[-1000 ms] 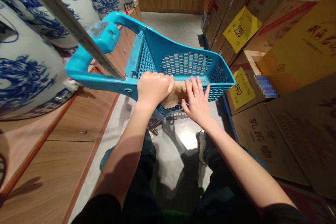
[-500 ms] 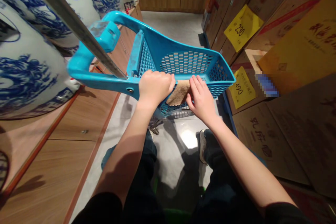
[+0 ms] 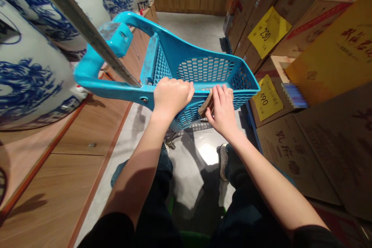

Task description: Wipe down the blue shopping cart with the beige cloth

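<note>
While right hand (image 3: 223, 110) holds cloth (image 3: 205, 105), yellow signs (image 3: 269, 34) (image 3: 267, 99) read 230, 490.

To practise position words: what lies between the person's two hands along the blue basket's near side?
In the head view: bare blue rim beside the left hand, then a brown cloth at the right hand.

The basket (image 3: 187, 50) can be entered from above, its inside being left open behind the hands. The near rim is blocked by the left hand (image 3: 172, 96), closed over it, and by the right hand (image 3: 224, 110) with the cloth (image 3: 205, 104); only a short bare stretch is left between them. The handle (image 3: 87, 73) is crossed in view by the slanting pole (image 3: 87, 33). Passage is barred leftward by the cabinet (image 3: 78, 133) and jars (image 3: 26, 81), rightward by stacked boxes (image 3: 290, 182). Beyond the basket, open floor (image 3: 186, 27) is left.
</note>
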Available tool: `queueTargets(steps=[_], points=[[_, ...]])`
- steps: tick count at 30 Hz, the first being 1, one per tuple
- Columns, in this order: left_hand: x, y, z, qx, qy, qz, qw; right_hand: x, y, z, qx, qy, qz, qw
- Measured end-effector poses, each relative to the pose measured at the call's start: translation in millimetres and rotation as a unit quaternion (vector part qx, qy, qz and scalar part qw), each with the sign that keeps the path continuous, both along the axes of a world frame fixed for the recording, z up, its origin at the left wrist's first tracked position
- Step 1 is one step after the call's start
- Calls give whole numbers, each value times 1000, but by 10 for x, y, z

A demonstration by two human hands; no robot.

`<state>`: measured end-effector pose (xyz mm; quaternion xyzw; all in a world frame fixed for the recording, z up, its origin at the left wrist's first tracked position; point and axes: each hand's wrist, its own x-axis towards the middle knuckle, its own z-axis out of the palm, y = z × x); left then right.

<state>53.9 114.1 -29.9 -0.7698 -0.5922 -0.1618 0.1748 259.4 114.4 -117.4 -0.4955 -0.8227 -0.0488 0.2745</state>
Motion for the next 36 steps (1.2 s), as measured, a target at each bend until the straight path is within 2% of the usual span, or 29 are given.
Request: queueTargets(steps=[3,8,10,17,24,28,32,36], points=[[-21,10,-19,4,-6,-1,1000,-26,-23,-8,5,7,42,999],[-52,37,-77,35,-22,-10,999,228,238,-7,-7,39,-25,999],[-50,40,-83,37,-17,-9,999,240,253,-20,-4,40,-32,999],[-39,26,-42,21,9,-2,1000,14,34,-53,-3,33,49,998],[-36,25,-39,28,4,-2,1000,279,389,-74,2,41,-24,999],[-32,22,-40,27,7,0,1000,133,238,-65,6,30,-16,999],[-52,34,-68,36,-1,-2,999,-22,31,-37,-2,18,45,999],[-74,54,-90,45,-9,-9,999,103,145,-26,-5,21,38,999]])
